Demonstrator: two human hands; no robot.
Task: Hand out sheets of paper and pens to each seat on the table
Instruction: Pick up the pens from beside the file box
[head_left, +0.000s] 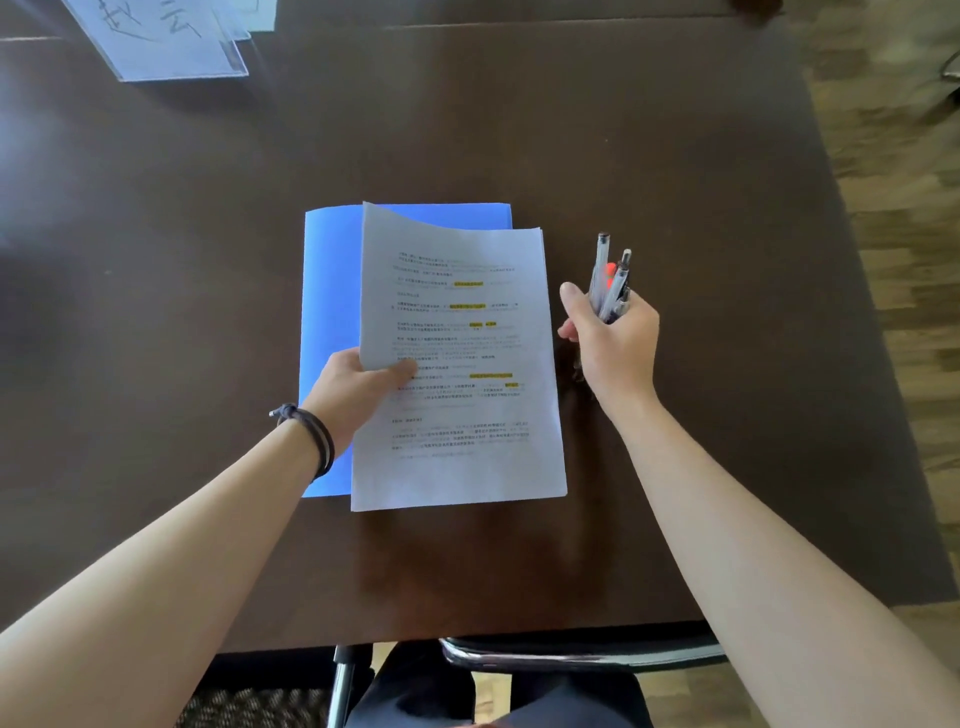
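From the head camera, the left hand (358, 382) pinches the left edge of the top sheet of paper (457, 364) between thumb and fingers, curling that edge up off the stack, which lies partly over a blue folder (330, 291) on the brown table (675, 156). The right hand (615, 338), just to the right of the stack, is closed around a bunch of pens (613, 283) whose tips stick up past its fingers. A dark cord bracelet (314, 434) circles the left wrist, and a clear name stand (171, 41) sits well beyond the left hand's fingers at the table's far left.
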